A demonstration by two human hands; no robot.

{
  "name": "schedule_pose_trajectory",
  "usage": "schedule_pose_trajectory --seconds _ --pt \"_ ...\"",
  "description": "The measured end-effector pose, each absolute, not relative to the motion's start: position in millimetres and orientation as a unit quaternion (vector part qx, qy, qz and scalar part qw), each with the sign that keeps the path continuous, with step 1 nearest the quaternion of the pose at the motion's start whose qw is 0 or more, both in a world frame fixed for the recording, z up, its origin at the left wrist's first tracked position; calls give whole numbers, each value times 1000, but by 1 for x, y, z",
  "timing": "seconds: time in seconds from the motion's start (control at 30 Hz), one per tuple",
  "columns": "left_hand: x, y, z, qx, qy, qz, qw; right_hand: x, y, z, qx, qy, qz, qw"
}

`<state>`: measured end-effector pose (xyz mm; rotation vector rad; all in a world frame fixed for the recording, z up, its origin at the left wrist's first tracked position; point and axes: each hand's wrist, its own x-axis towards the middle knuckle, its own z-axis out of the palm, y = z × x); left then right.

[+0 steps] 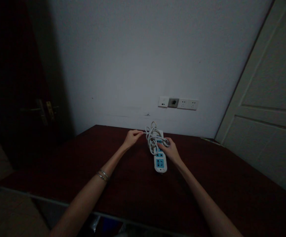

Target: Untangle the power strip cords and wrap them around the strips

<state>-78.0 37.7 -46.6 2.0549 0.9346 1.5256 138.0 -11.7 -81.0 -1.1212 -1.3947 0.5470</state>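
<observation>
A white power strip (160, 166) with blue sockets lies lengthwise on the dark red table, its near end toward me. Its white cord (150, 144) is bunched in loose loops over the strip's far half. Left of the loops, my left hand (132, 137) pinches a stretch of the cord between thumb and fingertips. On the other side, my right hand (170, 149) is closed round the looped cord, thumb across the strip. The cord hides some of the sockets, and the plug cannot be made out.
Behind the dark red table (123, 184) rises a pale wall, with a row of wall sockets (187, 104) above the back edge. A dark door with a handle (42, 112) stands at left. A pale panelled door (268, 98) leans in at right.
</observation>
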Motion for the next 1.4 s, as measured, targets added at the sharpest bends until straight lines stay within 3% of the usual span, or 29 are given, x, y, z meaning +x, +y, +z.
schedule_pose_trajectory --seconds 0.3,0.53,0.67,0.83,1.0,1.17,1.27,1.4 --pt "-70 24 -42 745 340 534 212 135 -14 -78 -483 -580 222 617" --pt "-67 7 -37 754 404 507 103 127 -32 -65 -490 -588 190 615" --pt "-65 5 -33 751 404 514 94 125 -38 -57 -484 -594 197 612" --pt "-75 8 -2 781 347 488 179 131 -32 -46 -463 -564 295 616" --pt "-104 13 34 809 333 337 348 147 -27 -33 -422 -502 457 600" --pt "-113 18 35 788 251 289 482 157 -23 -6 -399 -487 486 605" --pt "-108 19 37 783 245 301 487 162 -19 11 -402 -507 491 583" --pt "-101 19 52 790 299 340 414 171 -15 27 -410 -564 433 571"
